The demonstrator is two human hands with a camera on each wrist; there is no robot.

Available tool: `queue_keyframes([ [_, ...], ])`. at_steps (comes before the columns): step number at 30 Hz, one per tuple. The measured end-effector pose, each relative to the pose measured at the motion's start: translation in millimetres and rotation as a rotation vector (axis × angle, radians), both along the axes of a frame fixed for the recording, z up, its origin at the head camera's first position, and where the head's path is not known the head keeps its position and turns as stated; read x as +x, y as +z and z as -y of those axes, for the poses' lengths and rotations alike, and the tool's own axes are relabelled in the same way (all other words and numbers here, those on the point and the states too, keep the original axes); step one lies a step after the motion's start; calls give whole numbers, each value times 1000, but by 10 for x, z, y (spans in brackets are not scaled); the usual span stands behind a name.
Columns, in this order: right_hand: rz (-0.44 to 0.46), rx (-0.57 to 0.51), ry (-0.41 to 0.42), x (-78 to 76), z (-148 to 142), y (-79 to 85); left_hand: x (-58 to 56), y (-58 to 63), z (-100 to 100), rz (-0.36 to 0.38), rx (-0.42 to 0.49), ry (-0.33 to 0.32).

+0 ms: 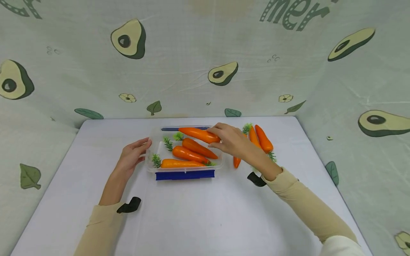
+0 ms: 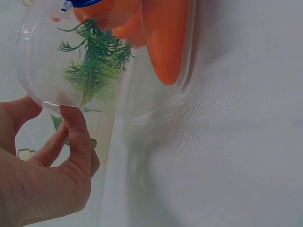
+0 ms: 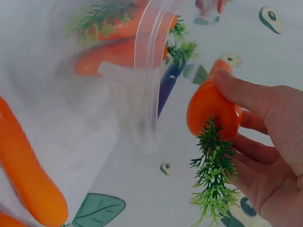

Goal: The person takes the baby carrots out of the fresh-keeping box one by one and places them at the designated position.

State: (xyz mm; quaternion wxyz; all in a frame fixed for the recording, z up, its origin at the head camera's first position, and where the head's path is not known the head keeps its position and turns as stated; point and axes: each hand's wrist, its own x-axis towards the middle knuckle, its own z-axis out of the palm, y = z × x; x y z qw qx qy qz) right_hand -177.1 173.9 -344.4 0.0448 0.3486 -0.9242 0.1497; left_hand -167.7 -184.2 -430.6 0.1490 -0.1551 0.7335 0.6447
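A clear plastic container [image 1: 148, 165] with blue side clips [image 1: 185, 175] stands on the table. Inside lie three toy carrots, the front one [image 1: 182, 163] along the near wall, their green tops mostly to the left. My right hand [image 1: 232, 140] grips another carrot [image 1: 195, 133] over the far right part of the container, its tip pointing left. In the right wrist view this carrot's leafy top [image 3: 215, 170] hangs below the fingers. At the container's left end, my left hand [image 1: 132, 156] pinches the rim between thumb and fingers, as the left wrist view shows.
Right of the container lie several more carrots [image 1: 264, 138], partly hidden behind my right forearm. The white table [image 1: 179, 220] meets a cloth backdrop [image 1: 179, 78] printed with avocados at the back and sides. A black strap piece [image 1: 129, 205] sticks out at my left wrist.
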Motion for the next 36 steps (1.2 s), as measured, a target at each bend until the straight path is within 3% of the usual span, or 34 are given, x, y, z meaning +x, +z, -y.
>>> queue_keyframes([
  [7, -70, -106, -50, -2, -183, 7, 9, 2, -3, 4, -10, 5],
  [22, -66, -281, -218, 38, -578, -119, 7, -22, 7, 3, 12, 4],
  [36, -127, -400, -327, 57, -1016, -410, 16, -17, 8, -10, 11, 8],
])
